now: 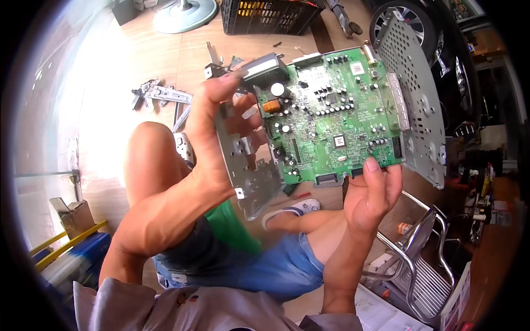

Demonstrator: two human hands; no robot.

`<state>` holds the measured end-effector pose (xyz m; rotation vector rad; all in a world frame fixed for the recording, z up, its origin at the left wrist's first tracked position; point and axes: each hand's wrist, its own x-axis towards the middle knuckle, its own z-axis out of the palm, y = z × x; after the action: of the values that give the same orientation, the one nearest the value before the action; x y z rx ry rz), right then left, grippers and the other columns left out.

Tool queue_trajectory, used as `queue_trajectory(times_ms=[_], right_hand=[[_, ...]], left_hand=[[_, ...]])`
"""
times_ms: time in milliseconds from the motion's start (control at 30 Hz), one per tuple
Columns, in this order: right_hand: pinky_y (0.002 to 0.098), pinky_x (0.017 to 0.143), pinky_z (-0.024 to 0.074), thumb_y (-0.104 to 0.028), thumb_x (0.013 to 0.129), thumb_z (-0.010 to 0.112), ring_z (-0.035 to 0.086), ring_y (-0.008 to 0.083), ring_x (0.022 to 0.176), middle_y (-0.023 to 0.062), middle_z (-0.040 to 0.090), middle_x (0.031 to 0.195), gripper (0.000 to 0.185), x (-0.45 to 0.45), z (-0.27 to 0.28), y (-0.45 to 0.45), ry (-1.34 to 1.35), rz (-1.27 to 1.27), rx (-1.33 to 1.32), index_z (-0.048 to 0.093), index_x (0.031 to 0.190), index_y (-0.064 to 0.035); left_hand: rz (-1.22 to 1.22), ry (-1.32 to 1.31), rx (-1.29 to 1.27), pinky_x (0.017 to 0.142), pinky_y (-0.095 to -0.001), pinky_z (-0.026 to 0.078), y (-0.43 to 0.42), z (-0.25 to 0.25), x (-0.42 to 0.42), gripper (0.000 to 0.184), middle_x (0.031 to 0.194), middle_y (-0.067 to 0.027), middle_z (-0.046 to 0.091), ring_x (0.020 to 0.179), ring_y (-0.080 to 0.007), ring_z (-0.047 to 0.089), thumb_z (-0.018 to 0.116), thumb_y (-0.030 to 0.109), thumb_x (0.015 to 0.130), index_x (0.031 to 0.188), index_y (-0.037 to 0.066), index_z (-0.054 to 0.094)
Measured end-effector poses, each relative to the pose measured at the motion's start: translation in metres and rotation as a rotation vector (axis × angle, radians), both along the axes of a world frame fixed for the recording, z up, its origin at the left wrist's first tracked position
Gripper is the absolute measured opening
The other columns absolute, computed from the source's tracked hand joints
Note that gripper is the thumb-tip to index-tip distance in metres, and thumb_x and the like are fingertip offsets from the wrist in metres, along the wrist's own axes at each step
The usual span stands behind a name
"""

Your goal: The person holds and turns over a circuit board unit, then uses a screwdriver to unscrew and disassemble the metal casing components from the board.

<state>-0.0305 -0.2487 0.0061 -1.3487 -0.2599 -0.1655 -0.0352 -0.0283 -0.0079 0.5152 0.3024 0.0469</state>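
A green circuit board (326, 129), crowded with small capacitors, is held up facing me. It sits between two bent grey metal sides: a perforated metal panel (417, 83) on the right and a metal plate (245, 165) on the left. My left hand (212, 124) is wrapped round the left plate, its thumb near a black block (265, 69) at the board's upper left corner. At the bottom edge, my right hand (372, 193) pinches the board, thumb on its face and fingers behind. Whether the board is fastened to the metal cannot be made out.
Metal parts (160, 92) lie on the floor beyond my knee. At the back stand a black crate (265, 22) and a round pale base (185, 16). A car wheel (403, 27) is behind the panel. A metal-framed chair (419, 265) stands at right, a blue box (83, 259) at left.
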Motion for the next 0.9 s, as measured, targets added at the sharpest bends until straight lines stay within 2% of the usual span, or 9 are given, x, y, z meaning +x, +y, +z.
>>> queue_trajectory(times_ms=[167, 367, 533, 733, 900], right_hand=[[0.0345, 0.096, 0.0476, -0.004, 0.093, 0.053, 0.061, 0.0211, 0.108, 0.0173, 0.063, 0.119, 0.037, 0.014, -0.004, 0.003, -0.031, -0.078, -0.025, 0.053, 0.127, 0.0106], [0.0323, 0.097, 0.0444, -0.007, 0.093, 0.052, 0.059, 0.0207, 0.109, 0.0171, 0.063, 0.119, 0.036, 0.023, 0.002, 0.004, -0.004, -0.143, -0.079, 0.056, 0.124, 0.0107], [0.0314, 0.099, 0.0427, -0.011, 0.094, 0.051, 0.059, 0.0213, 0.111, 0.0169, 0.063, 0.120, 0.039, 0.030, -0.001, 0.003, -0.044, -0.145, -0.100, 0.055, 0.126, 0.0109], [0.0301, 0.098, 0.0426, -0.012, 0.095, 0.052, 0.058, 0.0202, 0.112, 0.0170, 0.062, 0.122, 0.039, 0.028, -0.004, 0.002, -0.052, -0.145, -0.106, 0.055, 0.126, 0.0113], [0.0310, 0.097, 0.0436, -0.011, 0.096, 0.053, 0.058, 0.0199, 0.111, 0.0179, 0.062, 0.122, 0.037, 0.023, 0.001, -0.001, -0.046, -0.140, -0.131, 0.055, 0.125, 0.0115]], left_hand=[[0.007, 0.142, -0.032, 0.060, -0.0246, 0.044, -0.008, 0.000, 0.008, 0.046, 0.094, 0.0022, 0.058, 0.073, -0.0097, 0.051, 0.064, 0.053, 0.078, 0.108, 0.018, 0.061], [-0.002, 0.236, -0.015, 0.059, -0.0229, 0.043, -0.012, -0.002, 0.015, 0.045, 0.088, 0.0034, 0.057, 0.073, -0.0089, 0.052, 0.066, 0.057, 0.075, 0.101, 0.020, 0.061], [0.026, 0.188, -0.104, 0.061, -0.0263, 0.049, -0.016, -0.001, 0.015, 0.036, 0.086, 0.0021, 0.060, 0.071, -0.0115, 0.056, 0.067, 0.051, 0.078, 0.092, 0.019, 0.060], [0.069, 0.169, -0.103, 0.059, -0.0297, 0.050, -0.016, -0.001, 0.010, 0.030, 0.084, -0.0013, 0.064, 0.070, -0.0140, 0.059, 0.067, 0.048, 0.080, 0.079, 0.019, 0.057], [0.113, 0.174, -0.071, 0.057, -0.0292, 0.050, -0.022, 0.003, 0.008, 0.033, 0.089, -0.0010, 0.062, 0.072, -0.0145, 0.059, 0.067, 0.048, 0.079, 0.088, 0.018, 0.057]])
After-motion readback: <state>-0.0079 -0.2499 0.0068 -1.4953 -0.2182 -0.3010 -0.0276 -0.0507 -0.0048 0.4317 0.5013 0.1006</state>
